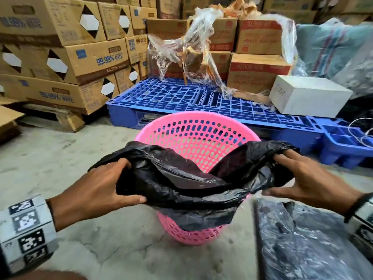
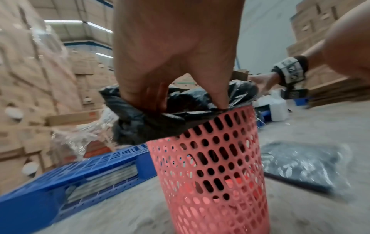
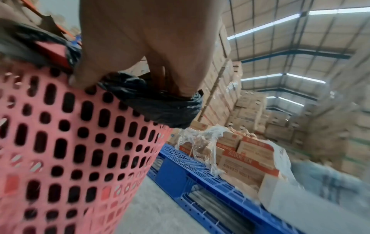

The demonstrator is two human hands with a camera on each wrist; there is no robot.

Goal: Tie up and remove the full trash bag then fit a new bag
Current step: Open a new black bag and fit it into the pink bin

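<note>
A pink perforated basket [image 1: 198, 136] stands on the concrete floor in front of me. A black trash bag [image 1: 181, 190] hangs into its mouth, with the near edge folded over the near rim. My left hand [image 1: 113, 184] grips the bag's left edge, fingers inside and thumb below. My right hand [image 1: 298, 174] grips the bag's right edge the same way. In the left wrist view the left hand [image 2: 172, 95] pinches the bag [image 2: 148, 126] at the basket [image 2: 216, 166] rim. In the right wrist view the right hand [image 3: 140, 76] holds the bag [image 3: 164, 107] against the basket [image 3: 70, 142].
A blue plastic pallet [image 1: 181, 100] lies just behind the basket, carrying cardboard boxes [image 1: 258, 73], torn clear wrap [image 1: 193, 49] and a white box [image 1: 308, 96]. Stacked cartons [image 1: 66, 57] fill the left. A flat dark plastic packet [image 1: 306, 243] lies on the floor at my right.
</note>
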